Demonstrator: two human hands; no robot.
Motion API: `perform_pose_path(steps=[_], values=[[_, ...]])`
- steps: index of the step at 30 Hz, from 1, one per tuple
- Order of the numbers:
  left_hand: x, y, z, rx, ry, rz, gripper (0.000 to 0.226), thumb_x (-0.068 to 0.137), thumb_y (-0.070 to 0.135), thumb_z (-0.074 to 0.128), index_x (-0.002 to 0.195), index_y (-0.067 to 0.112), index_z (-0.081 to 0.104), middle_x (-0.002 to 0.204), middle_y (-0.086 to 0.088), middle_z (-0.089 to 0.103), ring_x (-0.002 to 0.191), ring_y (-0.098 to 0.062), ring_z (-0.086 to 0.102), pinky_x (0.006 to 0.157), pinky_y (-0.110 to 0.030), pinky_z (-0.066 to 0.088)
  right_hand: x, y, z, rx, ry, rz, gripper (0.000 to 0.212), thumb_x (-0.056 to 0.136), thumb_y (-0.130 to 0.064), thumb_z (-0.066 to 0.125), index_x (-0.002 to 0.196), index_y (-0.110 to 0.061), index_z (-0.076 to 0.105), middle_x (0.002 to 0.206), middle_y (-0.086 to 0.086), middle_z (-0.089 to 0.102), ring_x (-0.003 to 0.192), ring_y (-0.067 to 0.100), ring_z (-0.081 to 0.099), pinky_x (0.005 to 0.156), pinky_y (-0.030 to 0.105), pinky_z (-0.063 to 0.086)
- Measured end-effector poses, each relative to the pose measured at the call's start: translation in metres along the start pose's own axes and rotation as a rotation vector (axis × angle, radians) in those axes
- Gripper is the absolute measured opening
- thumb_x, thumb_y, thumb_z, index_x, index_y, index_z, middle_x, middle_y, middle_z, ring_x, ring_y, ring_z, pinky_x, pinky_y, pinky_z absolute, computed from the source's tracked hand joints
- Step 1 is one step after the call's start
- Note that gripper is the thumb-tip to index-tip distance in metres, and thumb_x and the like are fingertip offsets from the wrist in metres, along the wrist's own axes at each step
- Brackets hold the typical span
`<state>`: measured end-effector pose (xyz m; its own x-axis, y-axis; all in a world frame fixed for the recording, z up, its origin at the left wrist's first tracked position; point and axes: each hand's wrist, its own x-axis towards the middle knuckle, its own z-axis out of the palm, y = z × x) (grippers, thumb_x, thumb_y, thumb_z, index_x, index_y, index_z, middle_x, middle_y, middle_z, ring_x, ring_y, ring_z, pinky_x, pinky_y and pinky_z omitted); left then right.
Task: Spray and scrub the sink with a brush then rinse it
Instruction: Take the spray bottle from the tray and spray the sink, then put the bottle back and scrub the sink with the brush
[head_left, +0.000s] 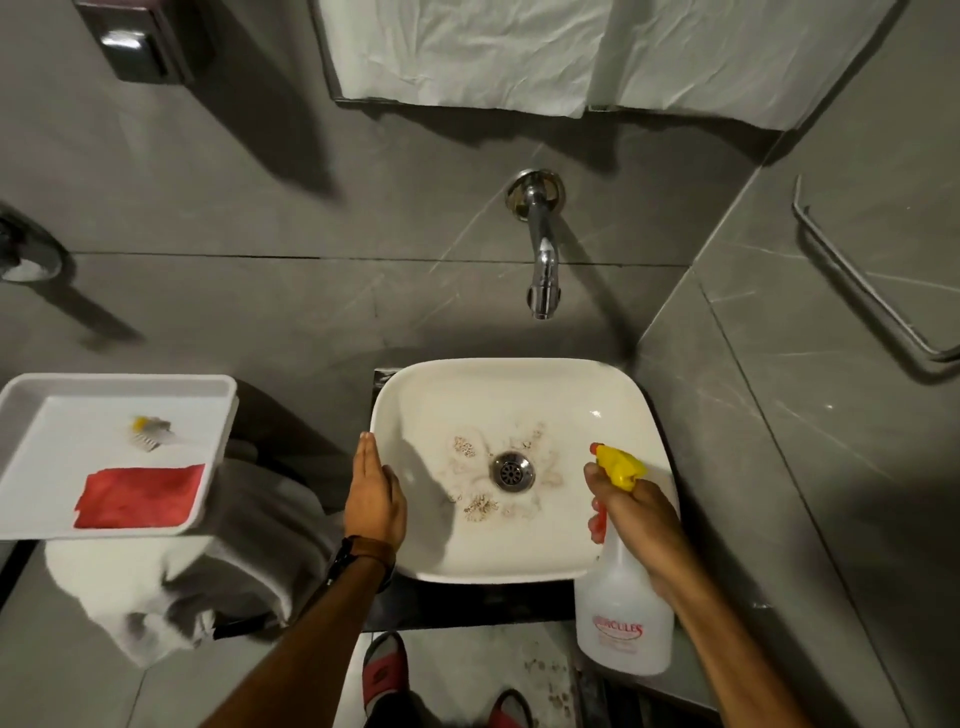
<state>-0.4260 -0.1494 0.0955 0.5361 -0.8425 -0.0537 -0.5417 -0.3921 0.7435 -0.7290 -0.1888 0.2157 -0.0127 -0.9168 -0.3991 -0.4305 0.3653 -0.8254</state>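
A white square sink (519, 384) sits below me, with brown stains around its metal drain (512, 471). My right hand (636, 525) grips a clear spray bottle (623, 629) by the neck, its yellow nozzle (621, 464) pointing left over the basin. Resting flat on the sink's left rim is my left hand (375, 499), fingers straight and holding nothing. A small brush with a yellow handle (149, 429) lies in a white tray (31, 530) at the left, beside a red cloth (140, 496).
A chrome tap (543, 260) juts from the grey wall above the sink. The tray rests on white towels (171, 587). A towel rail (862, 291) is on the right wall. My feet in red slippers (384, 670) stand below the sink.
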Motion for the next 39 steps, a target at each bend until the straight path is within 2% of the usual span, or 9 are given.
perform_pose_path(steps=[5,9,14,18,22,24,29,33,39], values=[[-0.005,-0.003,-0.018,-0.16,0.104,-0.031,0.056,0.104,0.02,0.038,0.155,0.007,0.02,0.163,-0.01,0.022,0.151,-0.022,0.021,0.124,-0.034,0.016,-0.004,-0.035,0.045,-0.179,-0.173,-0.185,0.025,0.085,-0.077,0.046,0.107,-0.087,0.042,0.081,-0.017,0.075,0.068,0.008,0.074,0.078,0.031,0.058],[-0.004,-0.04,-0.055,-0.191,0.274,-0.141,0.054,0.104,0.014,0.037,0.154,0.001,0.02,0.163,-0.014,0.02,0.152,-0.024,0.018,0.125,-0.039,0.015,-0.01,-0.077,0.107,-0.197,-0.3,-0.313,0.04,0.079,-0.083,0.045,0.119,-0.082,0.045,0.092,-0.024,0.075,0.072,0.001,0.074,0.074,0.026,0.053],[0.008,-0.106,-0.118,-0.304,0.481,-0.358,0.054,0.104,0.014,0.037,0.154,0.002,0.02,0.163,-0.013,0.021,0.151,-0.025,0.021,0.123,-0.028,0.014,-0.017,-0.122,0.201,-0.167,-0.491,-0.423,0.064,0.07,-0.092,0.052,0.125,-0.059,0.062,0.097,-0.014,0.078,0.089,0.009,0.073,0.087,0.045,0.061],[0.013,-0.156,-0.161,-0.347,0.615,-0.477,0.054,0.105,0.017,0.035,0.155,0.005,0.019,0.164,-0.011,0.021,0.15,-0.024,0.022,0.118,-0.021,0.012,-0.024,-0.15,0.288,-0.119,-0.659,-0.498,0.059,0.075,-0.079,0.062,0.132,-0.067,0.051,0.118,-0.017,0.073,0.11,0.007,0.069,0.097,0.041,0.058],[0.02,-0.196,-0.193,-0.416,0.71,-0.54,0.054,0.106,0.024,0.031,0.156,0.012,0.017,0.164,-0.004,0.019,0.151,-0.019,0.02,0.12,-0.023,0.011,-0.029,-0.169,0.375,-0.116,-0.744,-0.606,0.043,0.082,-0.077,0.06,0.123,-0.06,0.062,0.087,-0.017,0.072,0.075,-0.002,0.064,0.068,0.023,0.058],[0.027,-0.218,-0.208,-0.433,0.736,-0.57,0.054,0.106,0.023,0.031,0.156,0.012,0.016,0.164,-0.003,0.019,0.151,-0.017,0.019,0.12,-0.021,0.01,-0.031,-0.174,0.421,-0.121,-0.798,-0.658,0.039,0.088,-0.071,0.059,0.122,-0.053,0.063,0.08,-0.018,0.068,0.07,0.0,0.062,0.068,0.018,0.052],[0.045,-0.266,-0.228,-0.449,0.771,-0.66,0.051,0.105,0.018,0.033,0.155,0.01,0.022,0.162,-0.005,0.026,0.149,-0.019,0.025,0.122,-0.027,0.017,-0.033,-0.179,0.531,-0.112,-0.888,-0.703,0.028,0.092,-0.063,0.06,0.119,-0.057,0.062,0.104,-0.023,0.072,0.096,-0.004,0.068,0.081,0.01,0.048],[0.059,-0.294,-0.234,-0.463,0.762,-0.702,0.051,0.105,0.019,0.034,0.154,0.013,0.024,0.161,-0.003,0.029,0.145,-0.018,0.031,0.116,-0.02,0.02,-0.031,-0.178,0.603,-0.094,-0.93,-0.707,0.03,0.094,-0.049,0.061,0.117,-0.066,0.055,0.113,-0.031,0.068,0.11,-0.007,0.064,0.089,0.004,0.045],[0.085,-0.33,-0.232,-0.455,0.69,-0.733,0.055,0.103,0.017,0.038,0.155,0.015,0.021,0.161,-0.002,0.028,0.145,-0.019,0.032,0.12,-0.029,0.025,-0.017,-0.179,0.703,-0.063,-1.041,-0.697,0.036,0.098,-0.027,0.066,0.133,-0.03,0.057,0.121,-0.022,0.067,0.113,-0.013,0.061,0.089,0.002,0.044]])
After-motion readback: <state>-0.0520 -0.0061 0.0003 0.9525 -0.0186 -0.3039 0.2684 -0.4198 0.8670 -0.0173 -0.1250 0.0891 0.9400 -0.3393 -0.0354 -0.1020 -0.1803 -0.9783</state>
